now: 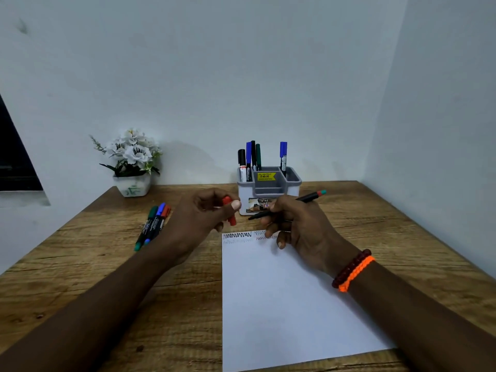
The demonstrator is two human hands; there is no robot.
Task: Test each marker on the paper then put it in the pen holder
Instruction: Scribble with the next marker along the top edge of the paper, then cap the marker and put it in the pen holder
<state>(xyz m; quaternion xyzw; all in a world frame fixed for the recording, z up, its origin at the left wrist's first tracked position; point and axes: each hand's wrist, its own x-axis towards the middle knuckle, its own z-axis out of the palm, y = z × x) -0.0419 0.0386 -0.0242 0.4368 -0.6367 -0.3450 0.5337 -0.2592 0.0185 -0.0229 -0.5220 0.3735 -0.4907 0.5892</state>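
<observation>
Both hands raised: L hand (pixel 200 218) pinches red cap (pixel 229 210), R hand (pixel 298 226) holds marker (pixel 308 197).

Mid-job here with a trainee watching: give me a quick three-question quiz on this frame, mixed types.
1. True or false: the left hand holds a red cap.
2. How many markers lie loose on the table left of the paper? A) one B) three C) five
3. What does the right hand hold?

Key: 1 true. 2 B, the three loose markers. 3 an uncapped black marker, tip near the pen holder.
</observation>
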